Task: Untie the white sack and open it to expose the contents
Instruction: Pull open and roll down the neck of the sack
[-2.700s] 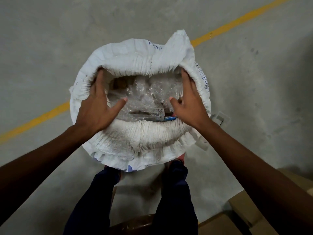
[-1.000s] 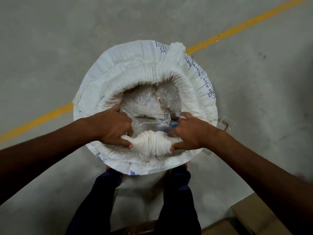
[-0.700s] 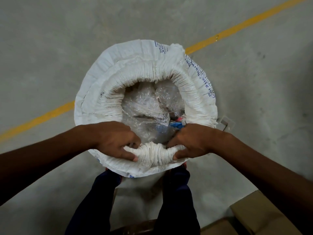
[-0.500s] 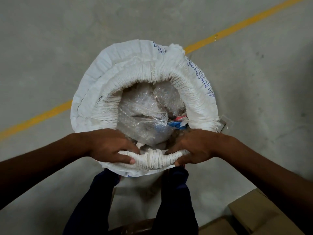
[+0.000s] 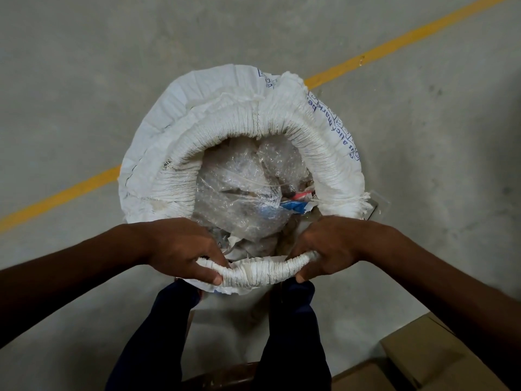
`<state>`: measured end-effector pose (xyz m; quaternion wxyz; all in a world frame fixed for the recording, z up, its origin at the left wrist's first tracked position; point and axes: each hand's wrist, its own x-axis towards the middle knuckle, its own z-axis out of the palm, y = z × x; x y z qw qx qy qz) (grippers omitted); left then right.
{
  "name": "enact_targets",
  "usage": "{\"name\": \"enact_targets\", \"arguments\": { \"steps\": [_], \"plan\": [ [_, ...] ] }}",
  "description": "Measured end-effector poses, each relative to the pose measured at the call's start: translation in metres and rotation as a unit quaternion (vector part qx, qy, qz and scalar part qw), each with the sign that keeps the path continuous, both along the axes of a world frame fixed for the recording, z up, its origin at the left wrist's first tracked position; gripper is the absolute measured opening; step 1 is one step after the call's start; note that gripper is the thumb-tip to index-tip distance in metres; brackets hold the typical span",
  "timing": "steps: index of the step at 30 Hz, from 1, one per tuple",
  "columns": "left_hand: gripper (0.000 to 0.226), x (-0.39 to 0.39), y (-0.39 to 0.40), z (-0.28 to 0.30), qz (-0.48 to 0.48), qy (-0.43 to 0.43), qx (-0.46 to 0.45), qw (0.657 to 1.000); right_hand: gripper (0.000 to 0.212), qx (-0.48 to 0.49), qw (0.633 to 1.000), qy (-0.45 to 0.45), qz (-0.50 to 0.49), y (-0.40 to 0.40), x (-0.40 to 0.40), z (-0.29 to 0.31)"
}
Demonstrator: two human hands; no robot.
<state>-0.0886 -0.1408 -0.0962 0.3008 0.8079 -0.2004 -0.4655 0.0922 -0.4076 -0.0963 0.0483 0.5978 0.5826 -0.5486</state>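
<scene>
The white sack point(image 5: 197, 122) stands on the floor in front of me, its mouth wide open and its rim rolled down into a thick bunched ring. Inside lie clear bubble wrap point(image 5: 239, 193) and scraps of blue and red packaging point(image 5: 296, 203). My left hand point(image 5: 180, 249) is closed on the near part of the rolled rim point(image 5: 259, 273), on its left. My right hand point(image 5: 329, 244) is closed on the same near rim, on its right. Between the hands the rim sags in a short stretch.
Grey concrete floor point(image 5: 84, 80) with a yellow line point(image 5: 64, 193) running diagonally behind the sack. My dark blue trouser legs point(image 5: 290, 334) stand just below the sack. Brown cardboard boxes point(image 5: 417, 362) sit at the lower right. A small pale object point(image 5: 376, 203) lies by the sack's right side.
Both hands moved from the sack's sides to the near rim, gripped it, and pulled it toward me and downward. More bubble wrap and packaging shows in the mouth.
</scene>
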Motion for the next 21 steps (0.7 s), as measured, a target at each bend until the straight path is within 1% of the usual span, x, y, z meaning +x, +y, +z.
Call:
{"name": "enact_targets", "arguments": {
  "steps": [3,5,7,9,11,13,14,16,19,21],
  "plan": [
    [0.053,0.004,0.002,0.000,0.020,-0.044,0.018,0.999,0.070,0.012,1.000,-0.013,-0.006,0.005,-0.001,0.001],
    [0.056,0.011,0.005,-0.001,0.052,-0.079,0.042,0.995,0.071,0.010,0.999,-0.009,-0.031,0.013,0.003,0.002],
    [0.061,0.019,0.011,-0.003,0.098,-0.101,0.065,0.988,0.069,0.033,0.997,-0.026,-0.065,0.024,0.010,0.002],
    [0.069,0.028,0.015,-0.005,0.163,-0.115,0.066,0.978,0.066,0.069,0.987,-0.058,-0.137,0.035,0.017,-0.001],
    [0.078,0.041,0.018,-0.009,0.255,-0.139,0.052,0.955,0.068,0.114,0.954,-0.087,-0.264,0.047,0.020,-0.004],
    [0.091,0.057,0.016,-0.011,0.359,-0.148,0.038,0.921,0.067,0.152,0.897,-0.068,-0.409,0.061,0.024,-0.005],
    [0.096,0.065,0.015,-0.010,0.400,-0.145,0.033,0.904,0.067,0.153,0.874,-0.051,-0.459,0.068,0.026,-0.004],
    [0.096,0.077,0.016,-0.010,0.445,-0.164,0.042,0.880,0.072,0.161,0.849,-0.052,-0.501,0.077,0.031,-0.005],
    [0.091,0.087,0.028,-0.008,0.481,-0.234,0.067,0.842,0.077,0.224,0.815,-0.090,-0.528,0.081,0.042,-0.008],
    [0.087,0.090,0.039,-0.005,0.495,-0.266,0.084,0.823,0.083,0.259,0.804,-0.125,-0.520,0.081,0.051,-0.006]
  ]
}}
